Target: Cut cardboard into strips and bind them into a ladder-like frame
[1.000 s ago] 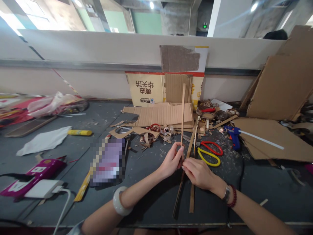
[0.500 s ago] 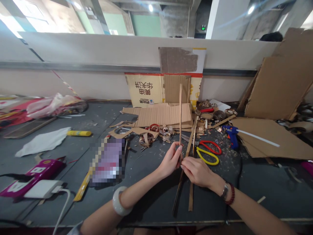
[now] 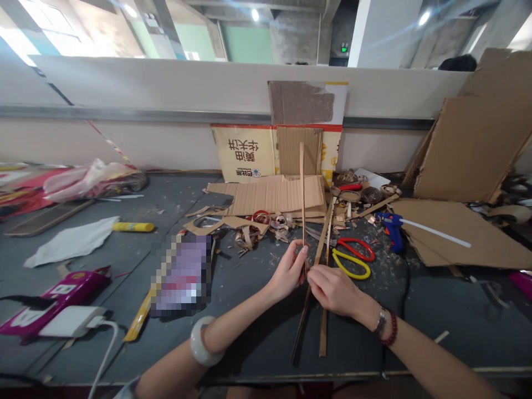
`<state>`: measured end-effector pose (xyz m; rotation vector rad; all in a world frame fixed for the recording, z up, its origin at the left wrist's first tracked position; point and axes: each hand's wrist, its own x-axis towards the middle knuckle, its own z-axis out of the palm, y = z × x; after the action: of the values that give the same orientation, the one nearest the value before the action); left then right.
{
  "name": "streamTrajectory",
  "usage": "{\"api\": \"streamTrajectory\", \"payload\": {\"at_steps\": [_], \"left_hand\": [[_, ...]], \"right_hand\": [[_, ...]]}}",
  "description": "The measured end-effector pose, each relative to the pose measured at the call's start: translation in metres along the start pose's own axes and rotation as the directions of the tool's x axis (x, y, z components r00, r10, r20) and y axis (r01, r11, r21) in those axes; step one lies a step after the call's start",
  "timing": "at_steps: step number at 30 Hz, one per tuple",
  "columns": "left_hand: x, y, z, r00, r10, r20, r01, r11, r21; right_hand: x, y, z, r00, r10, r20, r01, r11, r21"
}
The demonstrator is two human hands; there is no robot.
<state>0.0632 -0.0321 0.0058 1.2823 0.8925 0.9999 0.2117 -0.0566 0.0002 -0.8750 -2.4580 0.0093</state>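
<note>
A thin cardboard strip (image 3: 303, 188) stands nearly upright, pinched between the thumb and fingers of my left hand (image 3: 290, 265). Close beside it, my right hand (image 3: 334, 288) is closed on the strip's lower end, which its fingers mostly hide. Beneath both hands, further long cardboard strips (image 3: 323, 332) lie on the dark table. Scissors with one red and one yellow handle (image 3: 353, 271) lie just beyond my right hand. A blue glue gun (image 3: 393, 231) with a white glue stick rests farther right.
Cardboard pieces (image 3: 274, 197) and curled scraps lie at the back, before a propped printed carton (image 3: 245, 152). Large cardboard sheets (image 3: 469, 149) lean at right. Leftward are a purple power strip (image 3: 62, 296), a white charger, a yellow glue stick (image 3: 133, 226) and a blurred-out purple object (image 3: 183, 277).
The upright strip's top has tipped slightly to the left. Both hands stay almost in place, still close together on it.
</note>
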Motion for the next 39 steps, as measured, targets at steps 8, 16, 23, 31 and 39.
{"api": "streamTrajectory", "payload": {"at_steps": [8, 16, 23, 31, 39], "left_hand": [[-0.001, -0.001, -0.002, 0.999, 0.007, 0.039, -0.008, 0.999, 0.036], [-0.002, 0.003, -0.002, 0.986, -0.028, 0.164, 0.027, 1.000, 0.005], [0.001, -0.001, -0.004, 0.975, -0.098, 0.198, 0.127, 0.982, -0.139], [0.001, 0.001, -0.006, 0.961, -0.124, 0.249, 0.171, 0.969, -0.179], [-0.002, 0.004, -0.006, 0.950, -0.099, 0.296, 0.164, 0.965, -0.203]], "right_hand": [[-0.001, 0.002, 0.004, 0.999, -0.002, -0.042, 0.001, 1.000, -0.011], [-0.002, 0.006, 0.002, 0.998, 0.036, -0.054, -0.039, 0.998, -0.048], [0.000, 0.010, 0.000, 0.996, 0.046, -0.075, -0.050, 0.997, -0.054], [0.000, 0.017, -0.003, 0.982, 0.072, -0.173, -0.083, 0.995, -0.059], [-0.002, 0.022, -0.010, 0.959, 0.173, -0.222, -0.171, 0.985, 0.030]]}}
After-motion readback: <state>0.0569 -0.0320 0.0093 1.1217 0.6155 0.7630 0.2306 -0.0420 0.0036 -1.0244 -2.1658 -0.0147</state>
